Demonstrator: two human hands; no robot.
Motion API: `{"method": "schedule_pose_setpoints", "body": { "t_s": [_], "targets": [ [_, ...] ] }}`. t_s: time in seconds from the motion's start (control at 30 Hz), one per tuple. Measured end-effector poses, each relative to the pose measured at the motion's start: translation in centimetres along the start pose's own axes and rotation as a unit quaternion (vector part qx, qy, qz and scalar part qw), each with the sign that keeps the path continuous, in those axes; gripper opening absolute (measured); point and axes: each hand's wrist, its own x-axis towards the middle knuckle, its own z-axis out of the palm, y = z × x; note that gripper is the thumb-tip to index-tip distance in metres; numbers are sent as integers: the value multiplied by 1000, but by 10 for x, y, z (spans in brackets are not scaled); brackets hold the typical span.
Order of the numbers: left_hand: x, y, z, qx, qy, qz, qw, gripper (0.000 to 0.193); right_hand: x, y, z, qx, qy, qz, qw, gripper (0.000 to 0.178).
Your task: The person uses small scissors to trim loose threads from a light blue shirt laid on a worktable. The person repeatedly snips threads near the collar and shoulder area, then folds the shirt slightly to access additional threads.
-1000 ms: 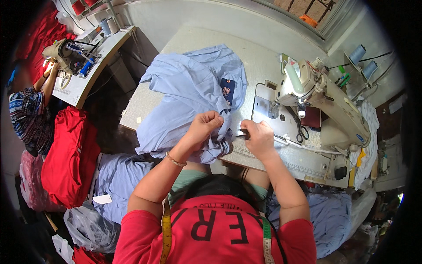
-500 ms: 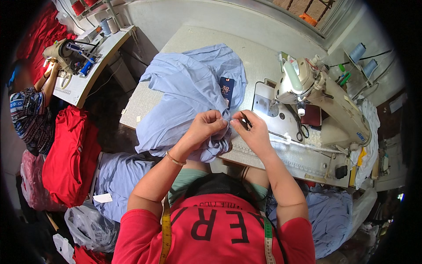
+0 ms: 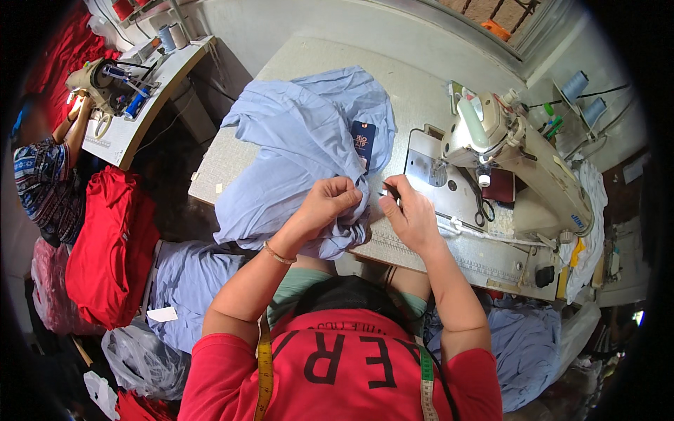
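Note:
A light blue garment [image 3: 281, 133] lies bunched over the front of the sewing table, with a dark blue hang tag [image 3: 363, 142] on it. My left hand [image 3: 330, 202] is closed in a pinch at the garment's right edge; exactly what lies between the fingertips is too small to see. Just to its right, a short gap away, my right hand [image 3: 411, 214] is closed around a small black pointed tool [image 3: 390, 194], perhaps thread snips, mostly hidden by the fingers.
A sewing machine [image 3: 519, 147] stands to the right, with black-handled scissors [image 3: 483, 209] beside its needle area. Blue fabric [image 3: 509, 344] hangs below the table at right. At left are red garments [image 3: 112, 245], and a person [image 3: 49, 165] works at another machine [image 3: 95, 84].
My right hand has moved slightly right, away from my left fingertips, and its grip on the black tool has turned. My left hand stays pinched at the garment.

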Motion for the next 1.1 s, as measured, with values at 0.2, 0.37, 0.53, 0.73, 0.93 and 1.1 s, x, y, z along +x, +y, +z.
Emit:
{"method": "schedule_pose_setpoints", "body": {
  "t_s": [0.2,0.37,0.53,0.73,0.93,1.1],
  "targets": [
    [-1,3,7,2,14,3,1000,19,-1,-8,-1,-128,24,-92,987,24],
    [-1,2,3,33,22,-1,999,19,0,-11,0,-176,27,-105,978,20],
    [-1,2,4,15,16,-5,1000,17,0,-13,-1,-206,29,-115,971,20],
    [-2,6,6,26,16,-3,1000,18,0,-18,-1,-272,38,-140,951,17],
    [-2,8,7,15,6,-13,1000,19,1,-15,1,-284,54,-175,941,15],
    [0,4,4,38,6,-6,999,20,2,-15,-1,-281,42,-180,942,14]
  ]
}}
